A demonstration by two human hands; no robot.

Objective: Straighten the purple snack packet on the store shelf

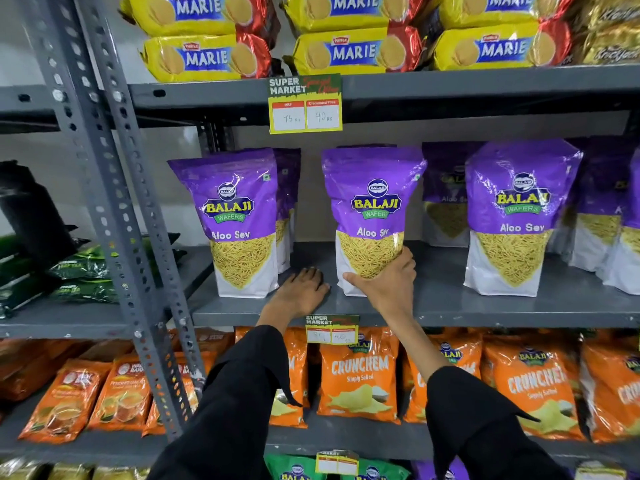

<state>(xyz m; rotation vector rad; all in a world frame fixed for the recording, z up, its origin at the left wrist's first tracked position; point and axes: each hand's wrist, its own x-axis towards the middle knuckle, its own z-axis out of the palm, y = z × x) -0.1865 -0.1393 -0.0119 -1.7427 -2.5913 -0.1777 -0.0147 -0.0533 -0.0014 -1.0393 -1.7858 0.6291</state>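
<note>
On the grey shelf (485, 306) we have 3 front purple packets. At 9 o'clock from our hands stands the left packet (239, 220), upright and leaning a little to the right. Just to its right our left hand (301, 289) lies palm-down and spread flat on the shelf, holding nothing, in the gap between that packet and the purple snack packet (372, 216) we are straightening. Our right hand (384, 282) grips that middle packet low down, thumb across its bottom front corner and fingers wrapped round its right side, so the packet rises at 12 o'clock from that hand and sits at 2 o'clock from the left one. It looks nearly upright, its base on or just above the shelf; we cannot tell which. At 3 o'clock, well apart, stands the right packet (519, 216).

We judge the main risk is tipping: we hold it only at the bottom with 1 hand, and the tall top is free, so a quick twist could swing it against the left packet or topple it forward off the shelf edge. Squeezing hard could also crush the contents or crease the film.
</note>
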